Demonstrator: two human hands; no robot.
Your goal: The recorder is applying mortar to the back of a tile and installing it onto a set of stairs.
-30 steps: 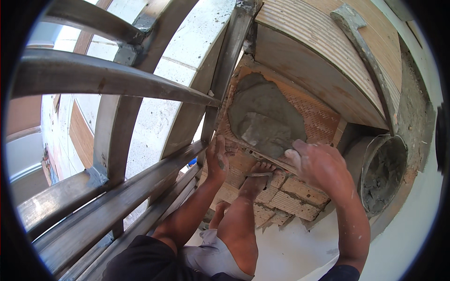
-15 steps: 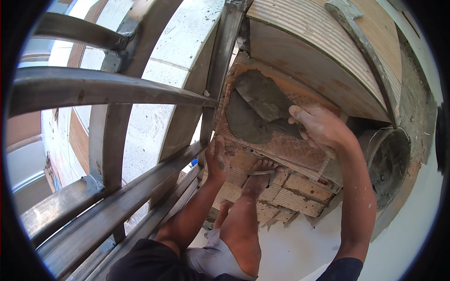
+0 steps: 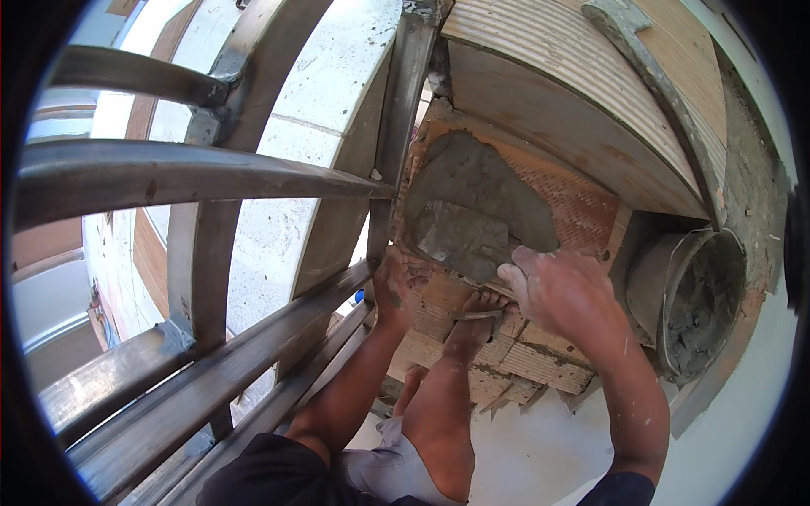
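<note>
My right hand (image 3: 561,291) is closed on the handle of a trowel, the handle mostly hidden in my fist. The trowel's grey blade (image 3: 464,234) lies flat on a patch of wet mortar (image 3: 489,177), near its front edge. That mortar is spread over an orange, ridged stair tread (image 3: 582,207). My left hand (image 3: 395,291) is beside the metal railing (image 3: 329,282), near the tread's left front corner. Its fingers look stretched out and apart, holding nothing I can see.
At right stands a bucket (image 3: 704,304) holding grey mortar. A hammer-like tool (image 3: 654,93) lies on the ribbed step (image 3: 540,51) above. My sandalled foot (image 3: 481,316) is on the tiled step below. Railing bars fill the left side; a white wall (image 3: 717,447) is at lower right.
My right hand has drawn the trowel toward me and slightly left, from the middle of the mortar to its front edge. The mortar behind the blade looks smoother. My left hand has barely moved.
</note>
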